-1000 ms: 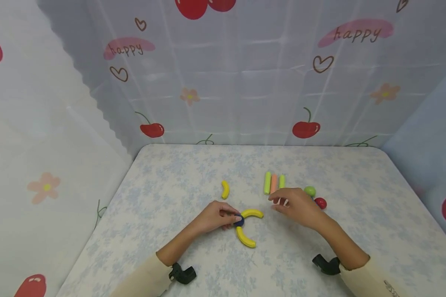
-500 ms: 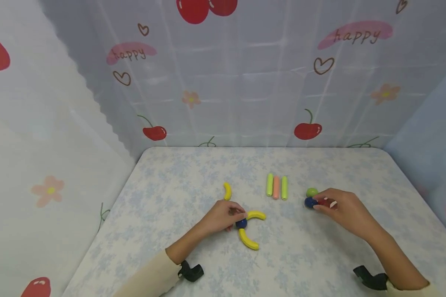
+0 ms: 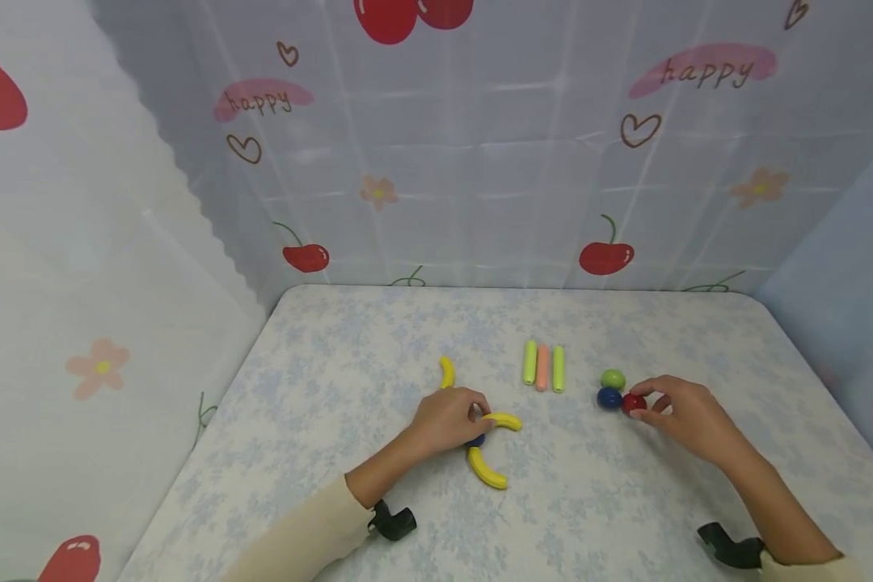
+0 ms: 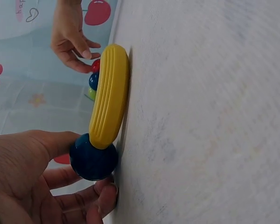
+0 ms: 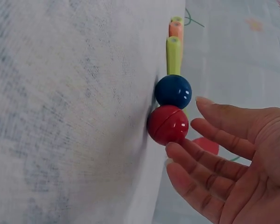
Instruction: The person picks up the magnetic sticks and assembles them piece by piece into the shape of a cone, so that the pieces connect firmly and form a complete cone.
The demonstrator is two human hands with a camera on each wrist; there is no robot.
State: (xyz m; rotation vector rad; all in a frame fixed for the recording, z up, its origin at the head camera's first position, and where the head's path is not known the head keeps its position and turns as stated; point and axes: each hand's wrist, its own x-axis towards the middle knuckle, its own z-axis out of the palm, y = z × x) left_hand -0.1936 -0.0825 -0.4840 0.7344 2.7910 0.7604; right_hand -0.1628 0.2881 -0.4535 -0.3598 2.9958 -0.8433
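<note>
My left hand (image 3: 447, 420) holds a dark blue ball (image 4: 94, 157) low over the tabletop, the thumb on one side and fingers on the other. A yellow curved stick (image 4: 109, 95) joins the ball in the left wrist view. A second yellow curved stick (image 3: 487, 469) extends from the ball toward the front. At the right, my right hand (image 3: 684, 412) is around a red ball (image 5: 168, 125), fingers loosely bent and thumb apart from it in the right wrist view. The red ball touches another blue ball (image 5: 173, 92). A green ball (image 3: 613, 379) sits just behind them.
Two light green sticks (image 3: 529, 362) and an orange stick (image 3: 542, 368) lie side by side behind the middle. Another yellow curved stick (image 3: 447, 372) lies just beyond my left hand, partly hidden. A patterned cloth covers the table (image 3: 378, 323); printed curtains hang behind and at the sides.
My right hand has moved right from near the sticks to the red ball, then drawn back slightly, uncovering it. My left hand has stayed at the blue ball, turning further over it.
</note>
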